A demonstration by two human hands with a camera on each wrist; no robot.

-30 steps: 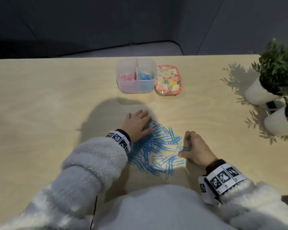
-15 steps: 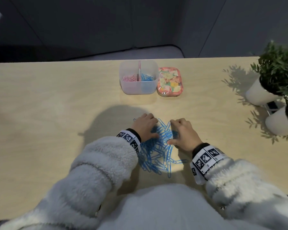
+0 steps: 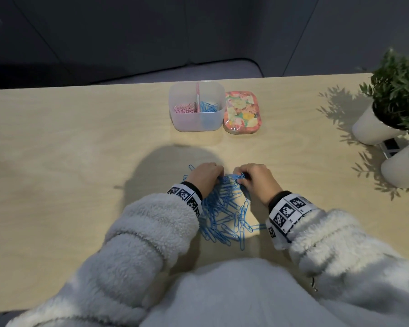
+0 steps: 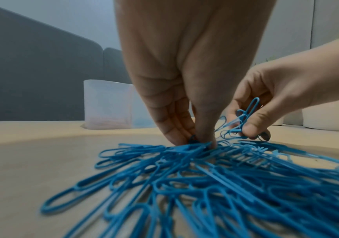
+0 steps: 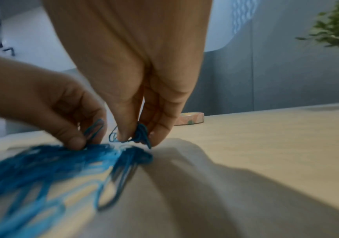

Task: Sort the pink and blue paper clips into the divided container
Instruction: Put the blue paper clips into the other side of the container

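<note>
A heap of blue paper clips (image 3: 224,215) lies on the table in front of me, also close up in the left wrist view as the blue clips (image 4: 215,177). My left hand (image 3: 207,177) pinches clips at the heap's far edge, its fingertips (image 4: 203,140) pressed together on them. My right hand (image 3: 253,178) pinches a small bunch of blue clips (image 5: 141,134) just above the heap. The divided container (image 3: 196,125) stands farther back, with pink clips (image 3: 184,107) in its left half and blue clips (image 3: 208,106) in its right half.
A flowered lid (image 3: 242,112) lies right of the container. Two white plant pots (image 3: 373,128) (image 3: 401,171) stand at the table's right edge. A dark sofa runs behind the far table edge.
Both hands have closed in on the far edge of the heap. The left hand went from flat on the clips to pinching them; the right moved left and lifted a bunch.
</note>
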